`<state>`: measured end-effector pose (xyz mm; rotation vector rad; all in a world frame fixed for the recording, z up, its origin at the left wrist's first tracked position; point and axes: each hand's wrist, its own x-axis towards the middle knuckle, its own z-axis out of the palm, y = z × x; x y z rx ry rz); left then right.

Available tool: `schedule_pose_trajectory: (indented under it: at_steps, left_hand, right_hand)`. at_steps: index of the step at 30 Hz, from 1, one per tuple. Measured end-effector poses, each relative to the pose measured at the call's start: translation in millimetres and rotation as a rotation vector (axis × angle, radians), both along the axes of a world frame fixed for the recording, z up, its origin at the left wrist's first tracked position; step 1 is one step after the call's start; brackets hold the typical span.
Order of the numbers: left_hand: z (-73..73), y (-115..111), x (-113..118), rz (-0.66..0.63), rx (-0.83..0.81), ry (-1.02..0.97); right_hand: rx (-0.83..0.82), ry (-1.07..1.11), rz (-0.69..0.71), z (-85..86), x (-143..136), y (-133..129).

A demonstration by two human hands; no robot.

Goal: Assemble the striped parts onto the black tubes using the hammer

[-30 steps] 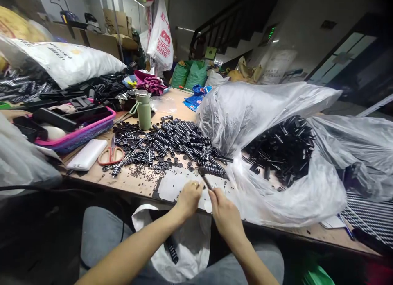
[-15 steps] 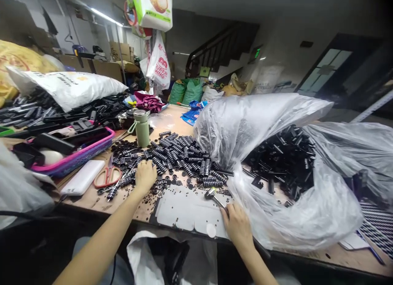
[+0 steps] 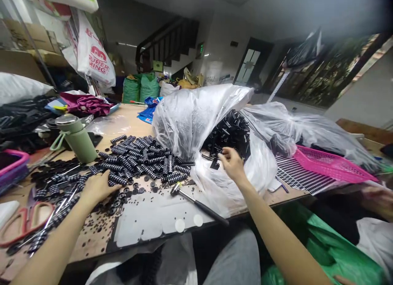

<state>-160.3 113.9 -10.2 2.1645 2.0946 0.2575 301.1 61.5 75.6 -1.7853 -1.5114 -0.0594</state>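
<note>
My left hand (image 3: 100,188) lies at the near left edge of a pile of black-and-white ribbed rollers (image 3: 139,156). Its thumb points right, while most of its fingers are hidden behind the hand. My right hand (image 3: 232,165) is raised in front of a clear plastic bag (image 3: 187,117) and its heap of black plastic pieces (image 3: 230,131). The fingers are loosely bent and apart, with nothing seen between them. Between the hands a small hammer (image 3: 199,203) with a black handle lies across a white sheet (image 3: 150,215), its handle end overhanging the table edge.
Orange-handled scissors (image 3: 29,219) and a green flask (image 3: 76,139) stand or lie at left. Small black discs (image 3: 135,188) scatter below the rollers. A pink basket (image 3: 334,166) sits at right near striped rods (image 3: 302,174). Another person's hand (image 3: 379,199) shows at the right edge.
My right hand has let go of the hammer and moved up to the opening of the plastic bag. The view has swung right. My left hand stays by the rollers.
</note>
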Motion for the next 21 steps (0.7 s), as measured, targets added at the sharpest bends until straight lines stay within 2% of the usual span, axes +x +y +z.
schedule_pose_trajectory:
  at_steps: [3, 5, 8, 10, 14, 17, 19, 21]
  left_hand:
    - [2.4, -7, 8, -0.015, 0.061, 0.001]
    - [-0.8, -11, 13, -0.031, 0.108, -0.021]
    - [-10.6, -14, 17, -0.111, 0.137, 0.015]
    - [-16.9, -16, 18, -0.155, 0.151, 0.021]
    - [-20.3, -20, 16, -0.144, 0.196, -0.042]
    - [-14.1, -25, 14, -0.027, 0.306, -0.156]
    - [-8.0, -32, 12, 0.069, 0.366, -0.248]
    - [-2.5, -40, 10, 0.11, 0.4, -0.322]
  right_hand:
    - [-0.159, -0.064, 0.022, -41.7, 1, 26]
    - [-0.194, -0.074, 0.011, -55.0, 1, 43]
    - [-0.211, -0.092, 0.028, -53.9, -7, 61]
    - [-0.188, -0.109, 0.085, -48.1, -25, 65]
    - [-0.18, -0.146, 0.351, -47.4, -93, 54]
    - [-0.234, -0.173, 0.574, -59.3, -165, 36]
    - [-0.273, -0.188, 0.666, -68.7, -214, 30]
    - [-0.307, -0.199, 0.696, -75.6, -259, 32]
